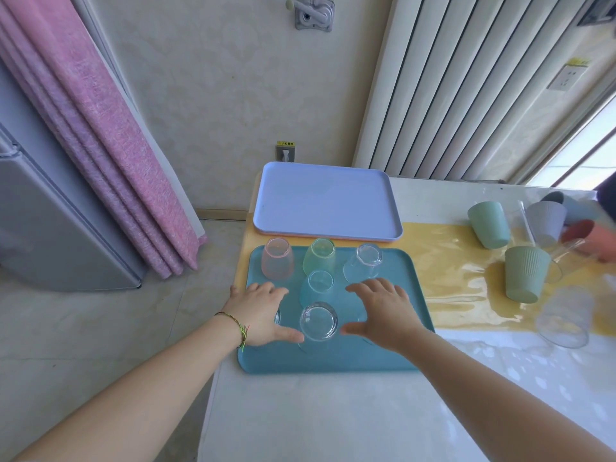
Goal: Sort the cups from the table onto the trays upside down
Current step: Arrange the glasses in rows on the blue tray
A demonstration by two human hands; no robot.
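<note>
A home room — pink curtain (100,135), radiator (466,88), wall socket (566,76), fridge (50,211) beside table (333,411).

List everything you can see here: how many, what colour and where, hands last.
teal tray: one, teal, table's near left.
lilac tray: one, lilac, behind the teal tray.
tinted cups: three, pink, green and blue, upside down on the teal tray.
clear cups on tray: two plainly seen, upside down, front middle and back right.
opaque cups: at least five, green, grey, coral, dark, table's right side.
clear cups on table: at least two, among those.
table: one, white, yellow runner.
curtain: one, pink, left.
radiator: one, white, back wall.
left hand: open, over the tray's front left.
right hand: open, over its front right.
</note>
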